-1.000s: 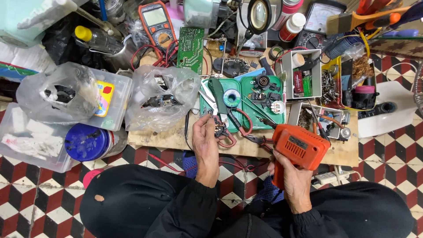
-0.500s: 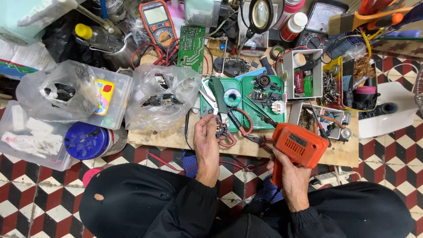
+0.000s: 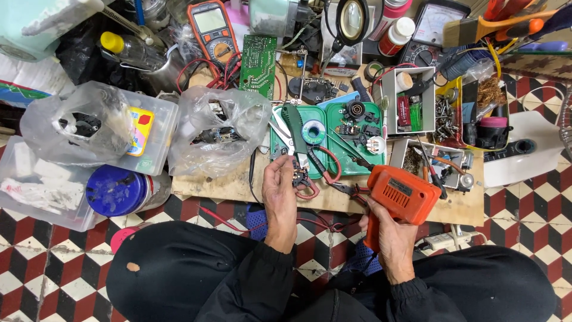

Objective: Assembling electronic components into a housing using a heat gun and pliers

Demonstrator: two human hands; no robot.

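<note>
the left hand [image 3: 280, 191] pinched a small black wired component [image 3: 300, 177] at the wooden board's [image 3: 238, 188] near edge, tilted up for access; the right hand [image 3: 390, 238] closed round an orange pistol-grip soldering gun [image 3: 400, 194], its tip angled toward the part; a green plastic tray [image 3: 333, 140] of spares sat just beyond.

A floor [image 3: 53, 280] of red, black and white checkered tiles is seen near and at both sides. A low wooden board [image 3: 238, 188] is laid over it and is crowded with clutter. Far right, a patterned rug [image 3: 536, 62] is glimpsed. Even, bright light is cast throughout.
</note>
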